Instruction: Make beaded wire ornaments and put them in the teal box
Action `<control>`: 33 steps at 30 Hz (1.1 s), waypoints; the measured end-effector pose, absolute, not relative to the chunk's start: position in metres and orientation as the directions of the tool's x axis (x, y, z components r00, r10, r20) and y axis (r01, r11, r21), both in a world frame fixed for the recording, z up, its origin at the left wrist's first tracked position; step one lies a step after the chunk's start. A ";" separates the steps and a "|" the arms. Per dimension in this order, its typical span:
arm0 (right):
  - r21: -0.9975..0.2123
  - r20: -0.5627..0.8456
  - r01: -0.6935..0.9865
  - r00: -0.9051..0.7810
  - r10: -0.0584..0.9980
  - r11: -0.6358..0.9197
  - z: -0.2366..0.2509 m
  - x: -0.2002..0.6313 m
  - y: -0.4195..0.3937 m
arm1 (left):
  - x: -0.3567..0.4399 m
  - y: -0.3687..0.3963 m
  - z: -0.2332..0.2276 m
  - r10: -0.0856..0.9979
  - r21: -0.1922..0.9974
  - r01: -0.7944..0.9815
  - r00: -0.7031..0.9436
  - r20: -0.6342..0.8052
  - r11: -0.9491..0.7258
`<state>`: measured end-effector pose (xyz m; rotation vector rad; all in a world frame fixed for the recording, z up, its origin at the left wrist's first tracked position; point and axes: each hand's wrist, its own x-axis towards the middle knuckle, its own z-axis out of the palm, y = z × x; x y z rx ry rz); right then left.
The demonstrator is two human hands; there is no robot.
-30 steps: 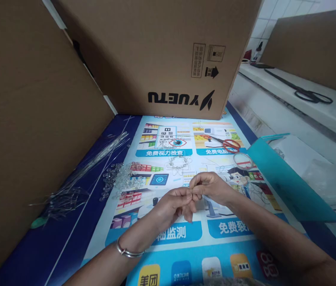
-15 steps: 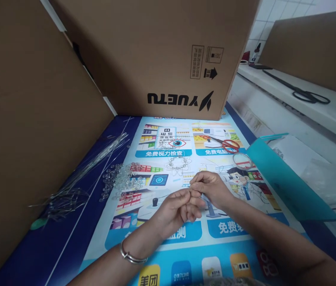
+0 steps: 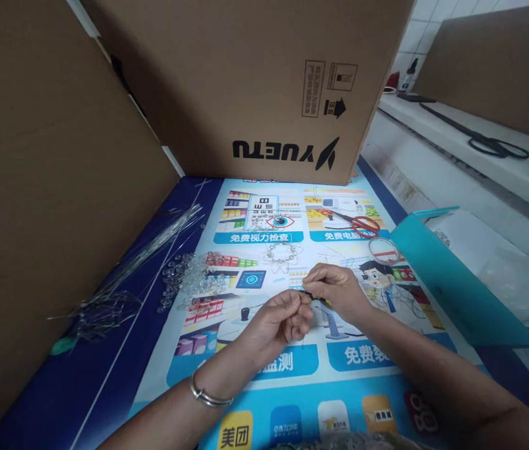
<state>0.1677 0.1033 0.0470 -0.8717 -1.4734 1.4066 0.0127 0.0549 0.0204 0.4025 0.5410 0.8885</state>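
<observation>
My left hand is closed in a pinch, thumb against forefinger; what lies between them is too small to make out. Right beside it, my right hand is wrapped around a small black-and-yellow tool, mostly hidden by the fingers. The tool's dark end points at the left fingertips. Just beyond both hands lies a ring of clear beads with wire loops. Loose clear beads are heaped to the left.
A bundle of thin wires lies at left. Red-handled scissors and a wire coil lie at right, near a teal box holding plastic bags. A cardboard box closes off the back. Black scissors rest on a ledge.
The black-and-yellow tool now shows between my hands, where its colours were hidden before. My right hand has shifted slightly right, and my left fingers are curled in more.
</observation>
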 end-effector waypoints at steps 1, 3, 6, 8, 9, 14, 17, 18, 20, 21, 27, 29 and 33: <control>-0.988 0.157 -0.060 -0.342 0.926 0.145 0.048 0.168 0.103 | 0.013 0.055 0.022 0.811 0.568 -0.592 0.510 -0.287 0.572; -0.979 0.194 -0.004 -0.330 0.924 0.204 0.048 0.168 0.102 | 0.011 0.055 0.027 0.817 0.649 -0.524 0.494 -0.297 0.552; -0.972 0.195 0.060 -0.325 0.925 0.226 0.049 0.168 0.101 | 0.009 0.057 0.032 0.856 0.811 -0.369 0.434 -0.281 0.454; -0.978 0.152 0.084 -0.334 0.930 0.190 0.048 0.168 0.100 | 0.007 0.058 0.034 0.881 0.894 -0.238 0.387 -0.271 0.380; -0.983 0.123 0.089 -0.341 0.932 0.162 0.048 0.168 0.100 | 0.006 0.058 0.035 0.890 0.921 -0.171 0.368 -0.270 0.350; -0.999 -0.007 0.046 -0.314 0.949 0.008 0.051 0.165 0.096 | 0.006 0.058 0.031 0.929 0.973 0.022 0.293 -0.226 0.230; -1.000 -0.022 0.009 -0.296 0.955 -0.020 0.052 0.164 0.095 | 0.007 0.058 0.027 0.945 0.982 0.054 0.265 -0.191 0.183; -1.000 -0.021 -0.002 -0.297 0.955 -0.022 0.052 0.164 0.094 | 0.007 0.058 0.027 0.949 0.983 0.062 0.256 -0.182 0.172; -0.999 -0.022 -0.023 -0.297 0.955 -0.030 0.052 0.164 0.094 | 0.007 0.058 0.026 0.959 0.986 0.071 0.234 -0.161 0.148; -0.999 -0.024 -0.031 -0.294 0.955 -0.035 0.052 0.164 0.094 | 0.006 0.058 0.026 0.964 0.988 0.076 0.223 -0.146 0.132; -0.998 -0.017 -0.057 -0.288 0.957 -0.035 0.050 0.167 0.093 | 0.005 0.060 0.025 0.982 0.983 0.186 0.185 -0.039 0.004; -0.995 -0.019 -0.088 -0.296 0.955 -0.047 0.050 0.167 0.093 | 0.005 0.060 0.025 0.985 0.975 0.222 0.175 -0.006 -0.034; -0.990 -0.013 -0.134 -0.269 0.963 -0.051 0.048 0.164 0.091 | 0.005 0.060 0.027 0.983 0.971 0.234 0.182 0.012 -0.055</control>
